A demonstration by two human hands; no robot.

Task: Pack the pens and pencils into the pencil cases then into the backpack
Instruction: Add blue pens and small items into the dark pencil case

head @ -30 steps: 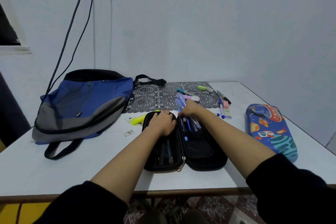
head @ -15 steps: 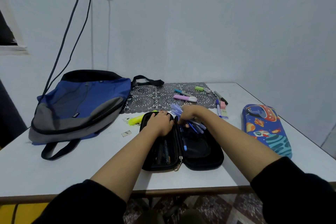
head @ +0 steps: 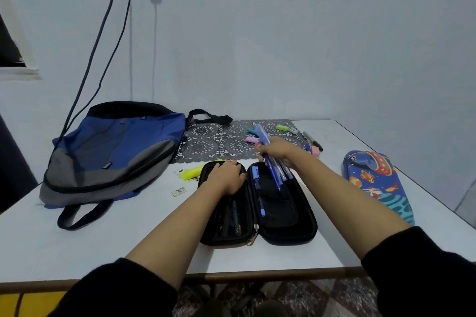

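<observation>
Blue-and-grey backpack (head: 110, 152) lies left on the white bench (head: 116, 244). Beside it, our left hand (head: 226, 175) rests with relaxed fingers on the open black pencil case (head: 283, 221). Our right hand (head: 277, 148) grips a bundle of blue pens (head: 273, 171) tilted over the right half. A space-print pencil case (head: 376, 180) lies far right.

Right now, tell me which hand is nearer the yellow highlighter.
Left. The left hand rests on the open black pencil case, just right of the yellow highlighter; the right hand grips blue pens farther right.

Left hand (head: 228, 175) rests flat, palm down; right hand (head: 277, 149) curls its fingers round pens (head: 275, 176).
</observation>
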